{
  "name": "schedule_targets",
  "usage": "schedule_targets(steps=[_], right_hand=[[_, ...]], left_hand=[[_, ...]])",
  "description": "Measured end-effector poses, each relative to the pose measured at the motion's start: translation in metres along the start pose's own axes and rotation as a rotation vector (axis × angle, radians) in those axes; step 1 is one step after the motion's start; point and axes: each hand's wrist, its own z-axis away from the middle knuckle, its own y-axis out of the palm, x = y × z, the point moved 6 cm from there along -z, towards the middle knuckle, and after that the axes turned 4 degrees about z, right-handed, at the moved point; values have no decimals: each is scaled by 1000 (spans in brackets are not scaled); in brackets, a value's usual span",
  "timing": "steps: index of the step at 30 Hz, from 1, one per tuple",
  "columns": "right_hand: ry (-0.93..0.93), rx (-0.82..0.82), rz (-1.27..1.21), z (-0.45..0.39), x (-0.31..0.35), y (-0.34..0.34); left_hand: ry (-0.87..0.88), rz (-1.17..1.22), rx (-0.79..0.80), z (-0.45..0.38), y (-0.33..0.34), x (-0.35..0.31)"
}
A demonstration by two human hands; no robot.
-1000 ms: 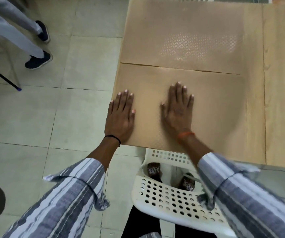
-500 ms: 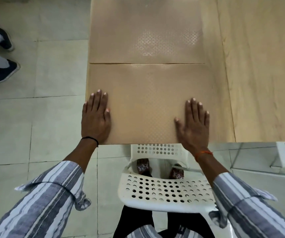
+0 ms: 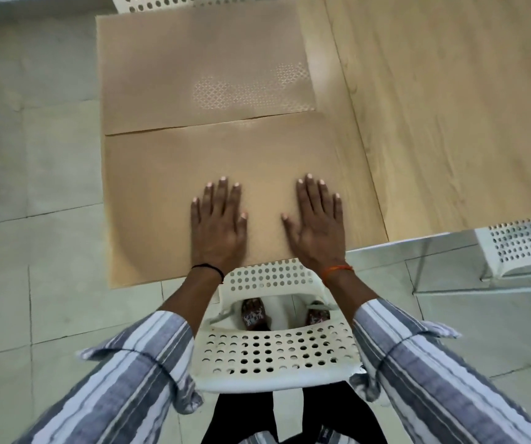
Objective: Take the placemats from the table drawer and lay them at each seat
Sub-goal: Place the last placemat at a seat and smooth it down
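Pressing flat: left hand (image 3: 218,224) and right hand (image 3: 317,224) both lie palm-down with fingers straight on the near placemat (image 3: 168,193), side by side near its near edge, gripping nothing. Near placemat sits at the table (image 3: 450,107) corner; its near-left corner overhangs the table edge. Far placemat (image 3: 193,65) lies just beyond it, long edges touching or slightly overlapping, can't tell which. White perforated chair (image 3: 273,354) directly below the hands, tucked against the table. Second white chair (image 3: 523,248) at right, another at the top edge.
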Motion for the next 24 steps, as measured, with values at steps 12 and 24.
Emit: schedule_targets(steps=[12, 24], right_hand=[[94, -13, -50, -17, -34, -17], [-29, 78, -95, -101, 35, 3]], left_hand=[[-12, 16, -43, -4, -13, 1], [21, -20, 56, -14, -29, 3]])
